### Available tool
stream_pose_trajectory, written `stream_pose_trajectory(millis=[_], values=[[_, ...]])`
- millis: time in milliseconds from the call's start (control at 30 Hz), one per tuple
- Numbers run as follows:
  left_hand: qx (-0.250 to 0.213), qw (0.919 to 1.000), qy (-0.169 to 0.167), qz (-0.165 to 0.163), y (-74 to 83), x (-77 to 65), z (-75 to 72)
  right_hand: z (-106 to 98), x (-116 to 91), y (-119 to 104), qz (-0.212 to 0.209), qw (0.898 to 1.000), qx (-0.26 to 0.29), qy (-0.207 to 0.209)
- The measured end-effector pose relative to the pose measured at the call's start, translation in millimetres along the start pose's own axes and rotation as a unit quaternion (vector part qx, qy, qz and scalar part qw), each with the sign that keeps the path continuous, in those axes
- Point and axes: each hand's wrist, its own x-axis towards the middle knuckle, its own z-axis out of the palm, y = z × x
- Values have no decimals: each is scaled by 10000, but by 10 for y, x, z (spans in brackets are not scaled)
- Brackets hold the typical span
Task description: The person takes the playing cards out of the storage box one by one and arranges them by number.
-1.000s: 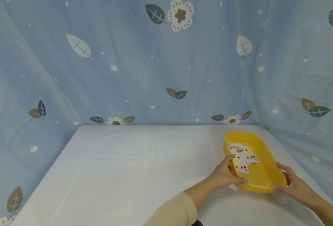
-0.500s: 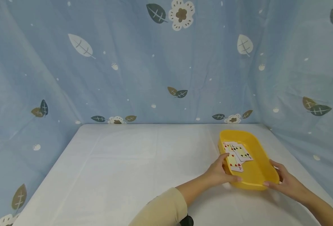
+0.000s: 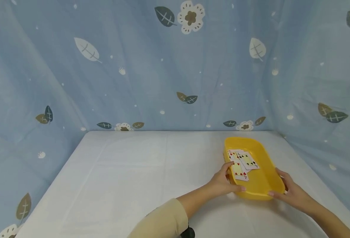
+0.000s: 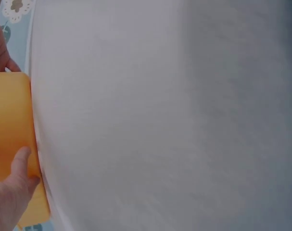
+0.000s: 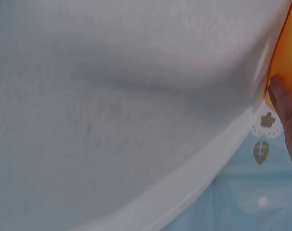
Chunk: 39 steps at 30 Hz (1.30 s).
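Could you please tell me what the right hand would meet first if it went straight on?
The right hand would most likely meet the yellow tray first; it seems to hold the tray's near right corner, though some fingers are hidden.

A white-covered table (image 3: pixel 127 172) has a yellow tray (image 3: pixel 261 180) on or just above its right side.

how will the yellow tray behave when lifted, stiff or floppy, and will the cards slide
The yellow tray should probably stay stiff: its walls look unbent between the left hand and right hand. The loose playing cards may slide if it tilts, since its floor looks smooth.
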Motion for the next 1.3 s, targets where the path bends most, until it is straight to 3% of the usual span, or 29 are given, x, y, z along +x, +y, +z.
stream_pose_trajectory(millis=[400, 800, 1300], values=[[-106, 9999, -14, 32, -19, -38, -161, 49, 32, -177, -33, 10000, 30, -26], [-155, 9998, 25, 79, -6, -142, -378, 107, 128, -394, -376, 9990, 247, 49], [16, 9999, 132, 55, -179, -331, -548, 313, 169, -576, -264, 9963, 749, -321]])
